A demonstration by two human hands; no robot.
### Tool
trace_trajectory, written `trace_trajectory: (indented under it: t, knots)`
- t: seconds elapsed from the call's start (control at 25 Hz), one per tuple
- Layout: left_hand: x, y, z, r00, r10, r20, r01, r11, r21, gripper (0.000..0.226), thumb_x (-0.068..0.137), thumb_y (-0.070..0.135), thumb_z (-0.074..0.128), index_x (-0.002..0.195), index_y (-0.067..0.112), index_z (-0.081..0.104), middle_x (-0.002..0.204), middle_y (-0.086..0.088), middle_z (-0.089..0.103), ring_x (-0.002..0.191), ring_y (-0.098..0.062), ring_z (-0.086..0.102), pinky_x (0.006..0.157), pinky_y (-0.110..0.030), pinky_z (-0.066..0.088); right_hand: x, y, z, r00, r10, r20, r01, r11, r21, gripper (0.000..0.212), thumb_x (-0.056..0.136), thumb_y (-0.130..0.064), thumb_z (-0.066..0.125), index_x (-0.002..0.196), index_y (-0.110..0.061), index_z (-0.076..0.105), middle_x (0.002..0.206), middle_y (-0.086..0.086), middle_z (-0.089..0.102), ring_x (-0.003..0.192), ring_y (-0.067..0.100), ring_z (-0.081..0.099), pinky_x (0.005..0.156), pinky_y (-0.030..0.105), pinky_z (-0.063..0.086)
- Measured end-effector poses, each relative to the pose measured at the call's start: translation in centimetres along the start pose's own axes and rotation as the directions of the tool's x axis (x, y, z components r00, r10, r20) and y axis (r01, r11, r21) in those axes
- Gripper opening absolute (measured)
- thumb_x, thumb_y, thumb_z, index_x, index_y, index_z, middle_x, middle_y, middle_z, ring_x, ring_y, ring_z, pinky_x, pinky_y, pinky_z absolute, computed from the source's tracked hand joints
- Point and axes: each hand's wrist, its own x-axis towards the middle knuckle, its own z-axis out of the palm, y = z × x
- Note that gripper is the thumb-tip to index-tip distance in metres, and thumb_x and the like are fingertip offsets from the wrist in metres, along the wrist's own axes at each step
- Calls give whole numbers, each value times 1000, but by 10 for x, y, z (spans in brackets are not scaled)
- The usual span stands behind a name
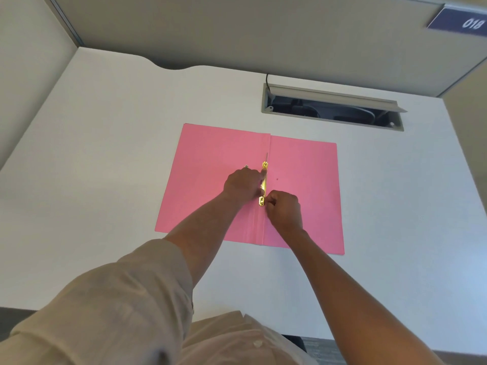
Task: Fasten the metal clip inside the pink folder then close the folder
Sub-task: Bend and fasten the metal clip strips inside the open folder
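Observation:
A pink folder (305, 164) lies open and flat in the middle of the white desk. Along its centre fold runs a gold metal clip (264, 167), with a thin prong sticking out at its far end. My left hand (243, 184) rests on the left flap, its fingers pressing on the middle of the clip. My right hand (284, 210) is curled at the clip's near end, fingertips pinching it. The middle stretch of the clip is hidden under my left fingers.
The white desk (118, 154) is walled by grey partitions at the back and left. An open cable hatch (332, 106) is sunk into the desk behind the folder on the right. A dark label reading 018 (461, 22) hangs top right.

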Motion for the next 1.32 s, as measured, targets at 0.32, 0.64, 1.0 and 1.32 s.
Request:
trace_trajectory:
  t: [0.32,0.64,1.0,1.32]
  knots:
    - [1,-2,0,1000,20,-2,-20,1000,-5,66,87,33,65,148,32,40,109,-8,67,112,-34,60,80,-40,55,-7,-1,8,999,37,-8,-36,996,84,29,78,0,54,88,-11,79,87,2,77,75,16,65,66,21,46]
    - [1,-3,-1,999,39,9,-39,999,17,71,86,43,67,149,31,39,107,-9,69,113,-34,61,82,-41,56,-9,-7,15,994,108,-23,-103,982,159,25,78,-1,55,75,-10,78,70,7,73,64,25,61,60,31,49]
    - [-3,-3,-8,999,51,7,-51,998,27,70,86,40,67,149,29,39,114,-7,68,115,-33,59,85,-42,55,-18,-15,21,959,259,-118,-225,943,244,23,80,-6,54,88,-15,74,74,-2,71,68,16,60,56,18,40]
    - [-4,-2,-9,998,53,16,-53,998,24,68,85,41,68,147,28,43,116,-7,67,113,-32,59,85,-42,55,-25,-18,23,935,314,-166,-258,921,293,18,78,-6,55,84,-15,71,73,1,71,68,19,61,59,23,42]
